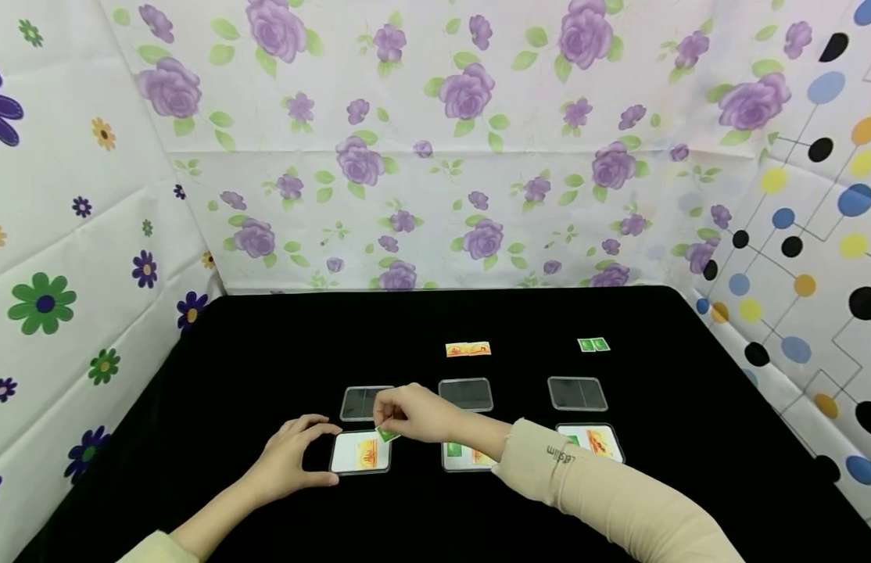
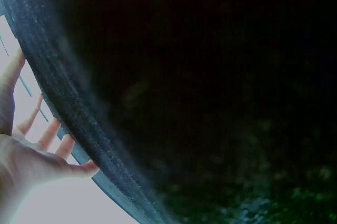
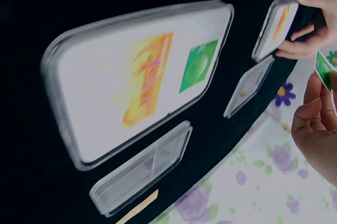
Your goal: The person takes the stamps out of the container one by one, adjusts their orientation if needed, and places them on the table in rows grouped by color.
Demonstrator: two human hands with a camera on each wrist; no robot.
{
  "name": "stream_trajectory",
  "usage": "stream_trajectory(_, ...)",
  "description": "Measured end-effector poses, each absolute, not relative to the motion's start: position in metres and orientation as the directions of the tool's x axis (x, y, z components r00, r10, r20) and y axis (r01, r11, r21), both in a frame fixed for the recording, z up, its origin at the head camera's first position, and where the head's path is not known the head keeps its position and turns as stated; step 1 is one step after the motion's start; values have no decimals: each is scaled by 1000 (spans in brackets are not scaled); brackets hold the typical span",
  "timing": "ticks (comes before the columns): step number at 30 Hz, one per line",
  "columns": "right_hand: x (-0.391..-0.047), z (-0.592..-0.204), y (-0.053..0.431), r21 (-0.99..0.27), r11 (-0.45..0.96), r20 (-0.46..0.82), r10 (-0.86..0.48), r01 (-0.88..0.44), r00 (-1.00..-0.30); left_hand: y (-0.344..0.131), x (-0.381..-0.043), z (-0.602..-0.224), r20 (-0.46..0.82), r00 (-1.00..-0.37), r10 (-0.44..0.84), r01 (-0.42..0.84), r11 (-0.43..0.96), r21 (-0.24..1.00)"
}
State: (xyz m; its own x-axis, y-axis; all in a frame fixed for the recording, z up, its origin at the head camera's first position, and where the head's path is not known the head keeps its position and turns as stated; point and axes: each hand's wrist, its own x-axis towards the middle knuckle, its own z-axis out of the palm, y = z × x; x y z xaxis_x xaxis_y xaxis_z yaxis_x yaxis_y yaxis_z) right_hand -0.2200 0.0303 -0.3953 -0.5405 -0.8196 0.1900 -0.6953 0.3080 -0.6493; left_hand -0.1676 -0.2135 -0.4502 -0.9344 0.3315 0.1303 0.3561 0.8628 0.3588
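Observation:
My right hand point(image 1: 414, 414) pinches a small green stamp-like card point(image 1: 387, 433) above the right edge of the left clear plastic case point(image 1: 342, 461). Inside that case is a white sheet with an orange picture piece point(image 1: 367, 453) on it. At the case's left end my left hand point(image 1: 288, 461) spreads thumb and fingers at its near and far corners. In the right wrist view, the right hand point(image 3: 318, 124) holds the green card point(image 3: 324, 70) between thumb and finger. The left wrist view shows the left hand point(image 2: 37, 155) with spread fingers; its case is out of sight there.
Middle case point(image 1: 453, 467) and right case point(image 1: 611, 438) each carry green and orange pieces. Behind stand clear trays point(image 1: 466, 395), point(image 1: 578, 393), and a third tray point(image 1: 356, 403) partly behind the right hand. Farther back lie orange pieces point(image 1: 467, 349) and green pieces point(image 1: 593, 345) on black cloth point(image 1: 267, 344).

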Motion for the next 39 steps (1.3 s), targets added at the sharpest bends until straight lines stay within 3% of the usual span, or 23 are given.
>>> stream_trajectory(39,-226,-405,158,-681,478,205,-603,-555,-771,-214,-167,-449,130,-935,331,355,863,360)
